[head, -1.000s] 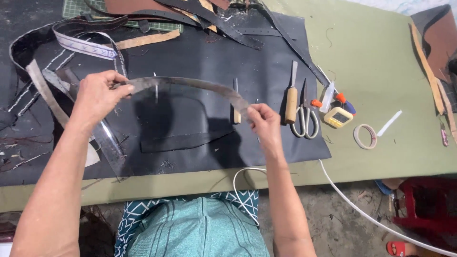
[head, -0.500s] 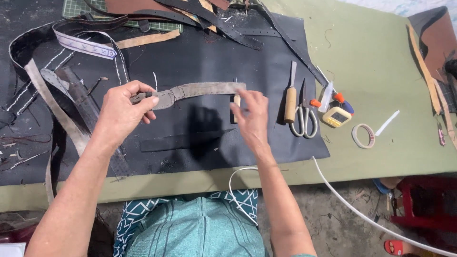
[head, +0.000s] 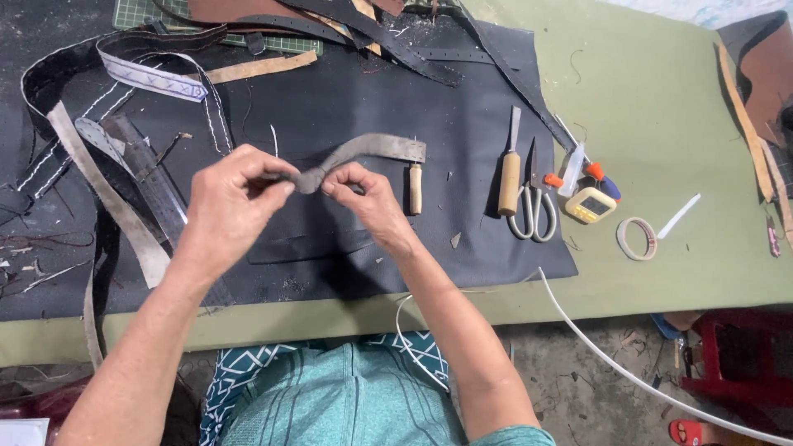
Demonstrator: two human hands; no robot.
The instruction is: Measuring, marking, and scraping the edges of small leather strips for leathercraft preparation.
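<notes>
A grey leather strip [head: 372,149] with a row of stitch holes is held above the black leather sheet [head: 347,99]. My left hand [head: 231,202] pinches its left end. My right hand [head: 363,198] pinches it a little to the right, and the strip is twisted and bunched between the two hands. The free end of the strip reaches right, past a small wooden-handled tool [head: 415,186] lying on the sheet.
On the sheet's right side lie a wooden-handled chisel [head: 510,169], scissors [head: 533,206], a yellow box-shaped tool [head: 588,202] and an orange-handled tool. A tape roll [head: 636,238] rests on the green table [head: 661,107]. Leather straps lie at left and top. A white cord [head: 611,363] hangs below.
My hands have come much closer together along the strip. The strip, first stretched long between them, is now bunched and twisted at its left end.
</notes>
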